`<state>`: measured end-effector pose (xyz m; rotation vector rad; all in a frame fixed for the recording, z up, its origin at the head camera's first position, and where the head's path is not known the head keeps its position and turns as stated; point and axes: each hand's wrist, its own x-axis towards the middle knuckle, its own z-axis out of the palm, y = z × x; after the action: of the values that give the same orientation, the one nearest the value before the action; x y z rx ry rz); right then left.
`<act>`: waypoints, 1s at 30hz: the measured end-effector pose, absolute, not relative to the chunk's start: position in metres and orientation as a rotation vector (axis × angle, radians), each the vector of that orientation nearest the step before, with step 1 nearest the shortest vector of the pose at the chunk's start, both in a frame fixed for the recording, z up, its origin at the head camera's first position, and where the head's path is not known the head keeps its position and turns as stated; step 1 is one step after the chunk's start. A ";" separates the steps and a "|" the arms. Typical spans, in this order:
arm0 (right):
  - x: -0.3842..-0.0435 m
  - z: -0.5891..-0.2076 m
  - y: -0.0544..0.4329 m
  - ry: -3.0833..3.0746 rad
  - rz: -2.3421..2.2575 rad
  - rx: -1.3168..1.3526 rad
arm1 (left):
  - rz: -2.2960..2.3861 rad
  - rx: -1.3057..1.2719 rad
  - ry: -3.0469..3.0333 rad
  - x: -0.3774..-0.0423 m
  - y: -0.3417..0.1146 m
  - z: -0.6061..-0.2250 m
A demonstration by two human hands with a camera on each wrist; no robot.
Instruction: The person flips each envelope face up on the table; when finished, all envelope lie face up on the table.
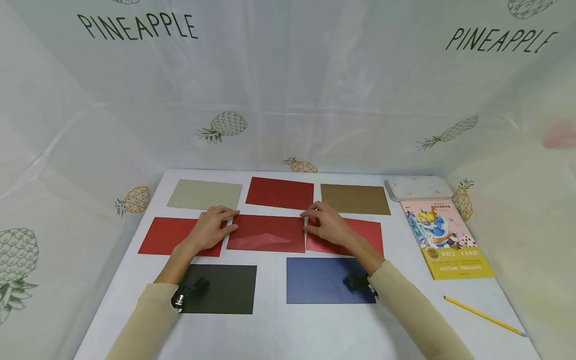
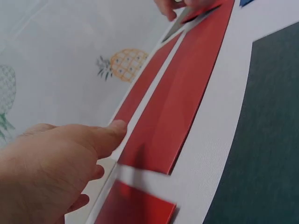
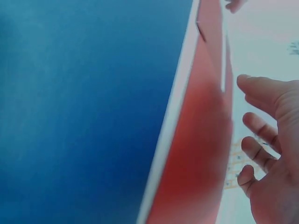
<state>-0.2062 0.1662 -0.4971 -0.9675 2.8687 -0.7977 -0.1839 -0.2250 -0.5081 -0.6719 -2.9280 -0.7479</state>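
Centrally, mid-frame: one centre red sheet on the worktop, just beside a left red sheet and a right red sheet. Left hand: fingers relaxed, by its upper-left corner. Right hand: fingers loosely bent, no grip evident, by its upper-right corner; contact uncertain. Handling note: apparently a squaring step; best served by light, even fingertip nudges, edges parallel, neighbours undisturbed.

A red rectangular card is lying on the white table, between two other red cards.
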 end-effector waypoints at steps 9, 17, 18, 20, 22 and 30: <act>-0.179 -0.482 0.212 2.930 -0.884 -0.886 | -0.798 -0.797 -2.860 -0.182 -0.184 -0.499; -0.152 -0.483 0.255 2.956 -0.849 -0.726 | -0.763 -0.954 -2.857 -0.184 -0.141 -0.498; -0.149 -0.482 0.259 2.954 -0.856 -0.697 | -0.753 -0.971 -2.863 -0.184 -0.135 -0.497; -0.145 -0.481 0.268 2.954 -0.877 -0.651 | -0.741 -1.004 -2.881 -0.185 -0.125 -0.495; -0.141 -0.481 0.276 2.955 -0.891 -0.604 | -0.720 -1.033 -2.898 -0.185 -0.115 -0.493; -0.132 -0.485 0.314 2.997 -0.825 -0.439 | -0.681 -1.089 -2.915 -0.187 -0.078 -0.495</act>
<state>-0.1317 0.3145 -0.4852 -0.4386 2.9965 -0.8249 -0.1867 -0.0782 -0.4947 -1.0895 -2.9150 -0.6807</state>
